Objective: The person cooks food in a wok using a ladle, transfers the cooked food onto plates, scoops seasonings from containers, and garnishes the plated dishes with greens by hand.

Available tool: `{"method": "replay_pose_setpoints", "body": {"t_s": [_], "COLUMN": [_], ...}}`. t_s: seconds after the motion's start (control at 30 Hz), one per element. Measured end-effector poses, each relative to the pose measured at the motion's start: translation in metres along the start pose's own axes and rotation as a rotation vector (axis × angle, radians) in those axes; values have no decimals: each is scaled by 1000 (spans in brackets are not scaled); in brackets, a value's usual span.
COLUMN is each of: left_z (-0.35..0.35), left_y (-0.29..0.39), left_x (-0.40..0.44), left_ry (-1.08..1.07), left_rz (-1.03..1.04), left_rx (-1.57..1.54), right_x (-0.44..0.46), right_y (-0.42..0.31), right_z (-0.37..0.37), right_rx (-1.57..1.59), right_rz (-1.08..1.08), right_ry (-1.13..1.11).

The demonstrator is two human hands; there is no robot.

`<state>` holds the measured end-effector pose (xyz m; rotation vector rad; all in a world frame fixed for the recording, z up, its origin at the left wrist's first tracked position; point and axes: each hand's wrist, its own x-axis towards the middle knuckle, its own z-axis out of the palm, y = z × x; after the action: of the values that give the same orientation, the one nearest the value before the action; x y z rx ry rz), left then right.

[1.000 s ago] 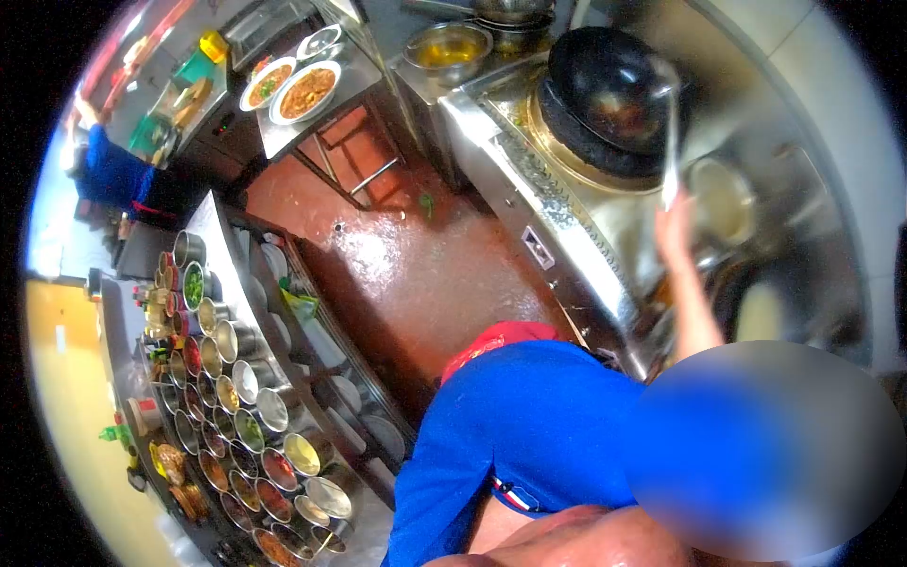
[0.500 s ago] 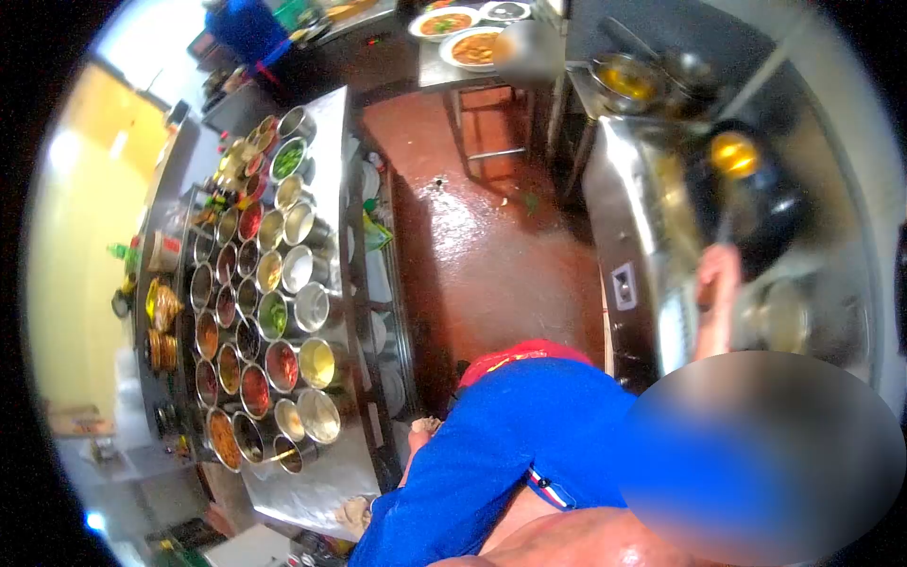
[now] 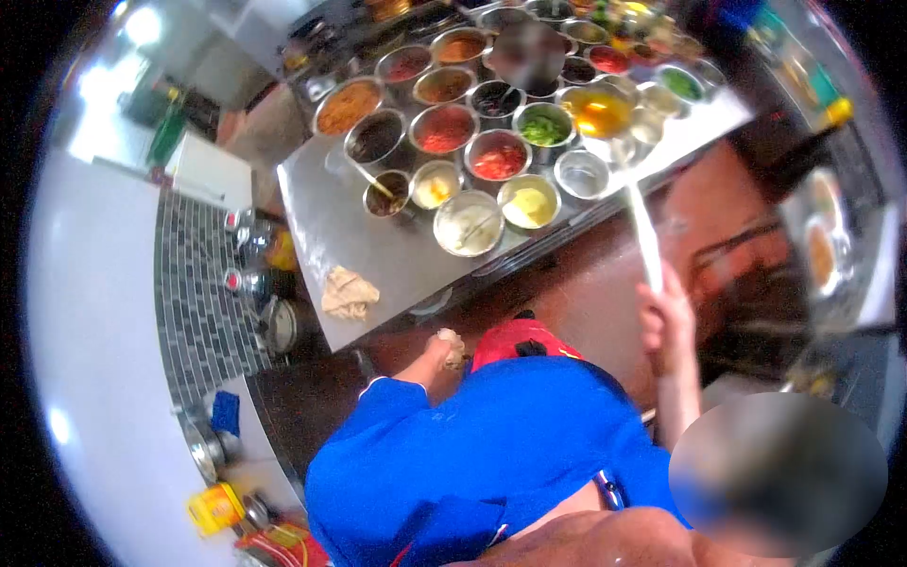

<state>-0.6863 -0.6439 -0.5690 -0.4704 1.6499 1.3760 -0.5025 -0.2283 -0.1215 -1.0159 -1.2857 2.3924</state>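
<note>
My right hand [image 3: 669,317] is closed round the pale handle of a ladle [image 3: 643,231], held out over the near edge of the prep counter. Its bowl holds shiny golden liquid [image 3: 601,115] and hangs above the metal pots, near one with chopped greens [image 3: 543,125]. Motion blurs the ladle somewhat. Low beside my body, my left hand [image 3: 439,348] is closed on a crumpled beige cloth [image 3: 454,350]. Close to the ladle are an open metal pot [image 3: 582,174] and a pot of chopped red pieces [image 3: 499,156].
The steel counter [image 3: 312,217] bears several pots of ingredients, one with a spoon [image 3: 376,180] in it. A folded cloth [image 3: 350,293] lies at its near corner. Plates of food [image 3: 822,250] stand at the right. The floor [image 3: 605,269] is reddish and shiny.
My right hand has swung the ladle from the black wok on the stove to over the counter's pots. My view and body have turned left. My left hand still has the cloth.
</note>
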Motion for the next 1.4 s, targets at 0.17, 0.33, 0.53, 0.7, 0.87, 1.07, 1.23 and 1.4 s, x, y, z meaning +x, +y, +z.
{"method": "replay_pose_setpoints", "body": {"t_s": [0.17, 0.33, 0.53, 0.7, 0.87, 1.07, 1.23, 1.4], "left_z": [-65, -76, -72, -86, -55, -75, -83, -68], "left_y": [-28, -83, -111, -131, -6, -52, -42, -6], "left_x": [-12, -58, -73, -61, -106, -50, -20, 3], "left_ry": [-30, -2, 497, -103, 9, 83, -41, -83], "left_rz": [581, 134, -161, -49, -68, -48, -2, -25], "left_rx": [1015, -425, -374, -431, -368, -179, 61, 241], "right_x": [128, 235, 276, 284, 270, 246, 215, 151], "right_y": [-3, 42, 81, 86, 69, 52, 32, -13], "right_z": [142, 259, 324, 332, 330, 305, 248, 150], "right_rx": [-235, -635, -832, -640, -118, 119, 582, 788], "right_rz": [102, 12, 39, 176, 410, 468, 522, 369], "right_ry": [-420, -557, -564, -602, -537, -512, -639, -801]}}
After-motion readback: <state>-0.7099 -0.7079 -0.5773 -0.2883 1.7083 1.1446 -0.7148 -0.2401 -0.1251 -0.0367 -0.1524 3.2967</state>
